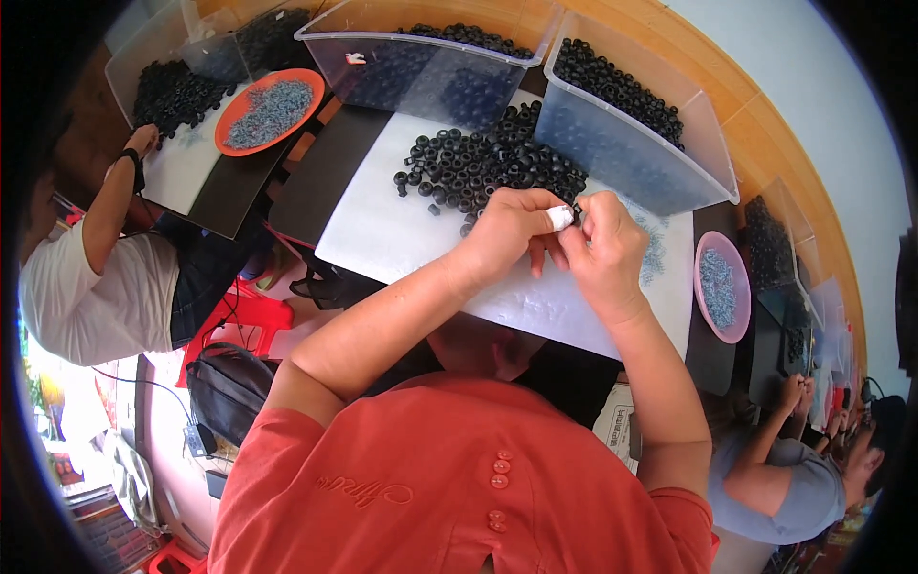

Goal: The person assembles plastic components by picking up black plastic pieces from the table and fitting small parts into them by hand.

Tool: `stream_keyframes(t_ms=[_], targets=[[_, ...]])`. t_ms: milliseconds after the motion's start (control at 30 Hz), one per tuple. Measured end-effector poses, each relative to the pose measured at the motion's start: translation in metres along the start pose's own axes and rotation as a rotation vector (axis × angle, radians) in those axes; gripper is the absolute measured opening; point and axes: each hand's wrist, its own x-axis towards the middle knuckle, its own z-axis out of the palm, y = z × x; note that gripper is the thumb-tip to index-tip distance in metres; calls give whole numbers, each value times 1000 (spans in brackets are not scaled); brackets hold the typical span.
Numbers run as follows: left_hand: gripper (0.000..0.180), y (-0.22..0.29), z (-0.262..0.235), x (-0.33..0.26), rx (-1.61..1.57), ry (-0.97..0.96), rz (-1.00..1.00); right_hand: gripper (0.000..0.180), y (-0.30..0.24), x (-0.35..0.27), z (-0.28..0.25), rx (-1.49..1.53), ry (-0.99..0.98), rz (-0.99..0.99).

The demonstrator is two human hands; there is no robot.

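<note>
Fingers of left hand (516, 230) and right hand (604, 244): pinching a small black piece (577, 214) | Position: over white sheet (378, 230), just near of black-ring pile (469, 167) | Advisable: square alignment, gentle pressure.

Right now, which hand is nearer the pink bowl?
Right. The right hand is left of the pink bowl; the left hand is farther left, beyond the right hand.
</note>
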Motion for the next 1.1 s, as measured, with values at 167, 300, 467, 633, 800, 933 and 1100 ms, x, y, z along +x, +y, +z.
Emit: stream_keyframes(t_ms=[167, 300, 467, 633, 800, 933, 1100], targets=[[17, 0, -3, -2, 58, -28, -30, 22, -6, 1, 1, 1, -13, 12], [16, -2, -5, -1, 66, 11, -23, 24, -7, -8, 15, 72, 41, 110], [15, -3, -2, -3, 7, 58, 28, 26, -11, -7, 19, 127, 90, 197], [14, -2, 0, -5, -33, 59, 86, 27, -13, 2, 15, 170, 86, 179], [14, -2, -6, -7, 4, 18, 82, 28, -15, -4, 18, 224, 101, 222], [16, -1, -5, -7, 45, -17, 63, 28, -11, -2, 10, 214, 73, 217], [18, -1, -4, -5, 24, -66, 23, 28, -6, -9, 10, 233, 70, 159]])
